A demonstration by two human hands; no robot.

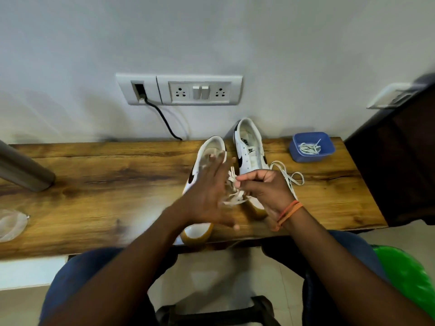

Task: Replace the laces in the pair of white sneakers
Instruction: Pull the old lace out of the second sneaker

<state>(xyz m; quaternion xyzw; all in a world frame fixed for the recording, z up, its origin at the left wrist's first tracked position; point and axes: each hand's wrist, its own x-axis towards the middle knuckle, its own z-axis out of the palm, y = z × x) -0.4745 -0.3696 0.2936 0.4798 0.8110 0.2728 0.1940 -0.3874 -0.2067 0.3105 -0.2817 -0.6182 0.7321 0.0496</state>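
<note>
Two sneakers (249,147) stand side by side on the desk (106,184), heels toward the wall. My right hand (266,191) pinches a white lace (235,194) between them; my left hand (207,196), nearer the left sneaker (209,149), is blurred, fingers spread.

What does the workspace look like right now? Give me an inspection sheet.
Surface: brown wooden tabletop, grain visible, set against a white wall.
Job's things: two white low-top sneakers with black swooshes, left sneaker and right sneaker, side by side; white flat lace trails on the wood beside the right sneaker; blue plastic tub holds more white laces.
Clutter: grey metal cylinder at the far left; clear glassy object at the left edge.
Hands: left hand open, fingers spread, blurred; right hand pinches the lace.
Cables: black cable runs from the white wall socket panel down behind the tabletop.
Surroundings: green plastic seat, tiled floor.
</note>
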